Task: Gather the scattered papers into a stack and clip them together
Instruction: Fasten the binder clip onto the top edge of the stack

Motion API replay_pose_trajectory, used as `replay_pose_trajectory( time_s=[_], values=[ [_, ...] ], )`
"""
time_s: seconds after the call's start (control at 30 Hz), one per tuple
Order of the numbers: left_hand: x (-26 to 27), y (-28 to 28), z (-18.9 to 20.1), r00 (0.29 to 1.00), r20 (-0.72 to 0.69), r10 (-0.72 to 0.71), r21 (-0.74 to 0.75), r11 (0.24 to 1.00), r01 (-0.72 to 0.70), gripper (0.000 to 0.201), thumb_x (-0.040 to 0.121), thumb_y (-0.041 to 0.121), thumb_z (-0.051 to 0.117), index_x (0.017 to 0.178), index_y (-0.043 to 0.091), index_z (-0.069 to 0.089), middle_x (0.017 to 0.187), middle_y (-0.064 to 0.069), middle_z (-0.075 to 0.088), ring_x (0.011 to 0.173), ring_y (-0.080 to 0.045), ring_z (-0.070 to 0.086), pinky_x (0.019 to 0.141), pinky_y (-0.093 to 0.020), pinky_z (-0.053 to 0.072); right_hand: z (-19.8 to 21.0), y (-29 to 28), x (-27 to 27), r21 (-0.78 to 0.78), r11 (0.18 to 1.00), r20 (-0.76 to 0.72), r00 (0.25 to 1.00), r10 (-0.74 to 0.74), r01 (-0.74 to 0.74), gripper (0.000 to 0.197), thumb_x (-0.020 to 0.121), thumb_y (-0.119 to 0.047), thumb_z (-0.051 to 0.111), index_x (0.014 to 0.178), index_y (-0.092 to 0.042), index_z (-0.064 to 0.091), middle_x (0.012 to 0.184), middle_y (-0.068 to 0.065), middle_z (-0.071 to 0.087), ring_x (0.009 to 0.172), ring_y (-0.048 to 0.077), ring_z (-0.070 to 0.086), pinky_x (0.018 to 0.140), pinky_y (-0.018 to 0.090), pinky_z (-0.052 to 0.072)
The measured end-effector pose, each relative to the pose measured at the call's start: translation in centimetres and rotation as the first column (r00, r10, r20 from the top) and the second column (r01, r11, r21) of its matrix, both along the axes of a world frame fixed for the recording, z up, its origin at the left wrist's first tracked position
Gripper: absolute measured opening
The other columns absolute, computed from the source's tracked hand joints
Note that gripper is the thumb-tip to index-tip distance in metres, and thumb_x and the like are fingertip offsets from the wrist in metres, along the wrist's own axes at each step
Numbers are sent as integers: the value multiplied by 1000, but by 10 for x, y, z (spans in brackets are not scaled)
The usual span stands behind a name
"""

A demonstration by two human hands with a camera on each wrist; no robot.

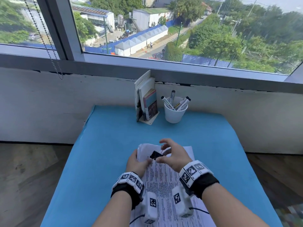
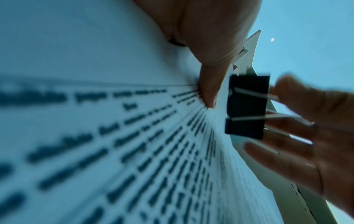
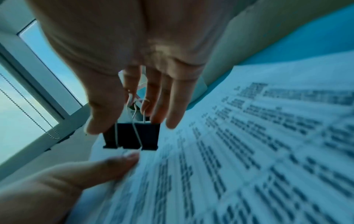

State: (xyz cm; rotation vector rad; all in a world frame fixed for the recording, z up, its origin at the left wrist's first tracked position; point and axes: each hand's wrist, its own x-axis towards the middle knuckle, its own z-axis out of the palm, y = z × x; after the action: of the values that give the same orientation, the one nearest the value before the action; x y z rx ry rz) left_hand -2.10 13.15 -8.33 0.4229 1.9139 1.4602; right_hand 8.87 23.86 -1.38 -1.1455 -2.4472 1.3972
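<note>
We look down on a blue desk (image 1: 105,145) pushed against a white wall under a wide window (image 1: 180,30), with trees, white tents and a road far below outside. A beaded blind cord (image 1: 44,41) hangs at the far left of the window. At the far edge of the desk a few books (image 1: 146,99) stand upright in a small holder, and just to their right sits a white cup (image 1: 174,113) holding several markers (image 1: 179,102). In the near middle of the desk lies the stack of printed papers (image 1: 162,181), covered in dense lines of text and running from the near edge to about mid-desk. Our two forearms reach in from the near edge, each wearing a black wrist band with black-and-white square markers. The left hand (image 1: 136,163) holds the far left corner of the stack, its thumb pressed on the top sheet, and that corner is lifted and curled. The right hand (image 1: 173,156) has its grip around a black binder clip (image 1: 155,155), thumb and fingers at the clip's silver wire handles (image 3: 137,115), which stick up toward the palm. The clip sits on the far edge of the stack, just beside the left thumb (image 2: 210,84).
</note>
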Motion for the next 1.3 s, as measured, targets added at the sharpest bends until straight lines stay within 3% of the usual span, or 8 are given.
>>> replay_pose_trajectory(
  time_s=[0.1,0.27,0.5,0.77,0.93,1.03,1.17,1.3],
  values=[
    [0,0,-1,996,86,33,22,999,-35,29,74,8,76,91,23,58,89,-2,68,82,-25,66,74,-38,56,8,18,1,135,987,-33,996,-84,88,70,69,-10,81,131,-12,49,110,2,55,97,20,61,91,36,52],
    [3,1,-5,993,94,76,63,995,-82,17,76,-5,68,84,6,59,75,-8,63,69,-24,59,67,-40,53,18,29,-5,459,874,128,985,111,-158,49,67,-26,82,108,-12,59,101,-1,54,92,15,55,86,30,47],
    [3,2,-10,985,152,78,130,987,-99,28,76,-12,65,71,9,48,66,-8,50,63,-17,46,57,-28,39,19,32,-11,550,779,286,944,164,-302,36,71,-31,78,96,-12,61,99,3,61,95,23,55,76,30,41],
    [5,0,-10,970,233,64,219,969,-116,25,76,-18,63,74,6,56,67,-6,57,63,-16,51,60,-28,45,48,46,-42,393,708,546,768,334,-587,46,62,-30,85,100,-14,64,100,4,65,93,22,60,81,33,52],
    [4,0,-7,965,250,72,222,966,-130,26,76,-14,68,84,10,62,75,-7,64,69,-21,59,62,-31,52,38,49,-51,229,825,459,805,376,-516,61,65,-26,84,119,-16,57,111,2,64,92,15,58,85,26,48],
    [3,-2,-5,963,254,92,196,970,-144,27,76,-9,70,92,9,60,81,-10,66,73,-26,63,66,-36,55,22,55,-42,59,916,316,878,359,-396,70,77,-39,72,138,-25,40,124,-4,54,109,16,56,98,33,44],
    [-1,0,-10,981,174,83,116,988,-104,28,74,2,76,87,18,57,90,-13,67,80,-29,65,74,-43,57,2,68,-25,17,997,66,995,76,-77,22,97,-26,45,112,-21,60,118,8,64,96,17,61,93,37,47],
    [-1,0,-11,981,173,86,95,990,-103,28,74,4,76,88,19,58,92,-12,68,84,-31,67,76,-43,57,-5,67,-23,-20,961,179,944,276,-277,29,91,-23,58,118,-16,64,115,2,67,102,10,59,104,31,42]
  ],
)
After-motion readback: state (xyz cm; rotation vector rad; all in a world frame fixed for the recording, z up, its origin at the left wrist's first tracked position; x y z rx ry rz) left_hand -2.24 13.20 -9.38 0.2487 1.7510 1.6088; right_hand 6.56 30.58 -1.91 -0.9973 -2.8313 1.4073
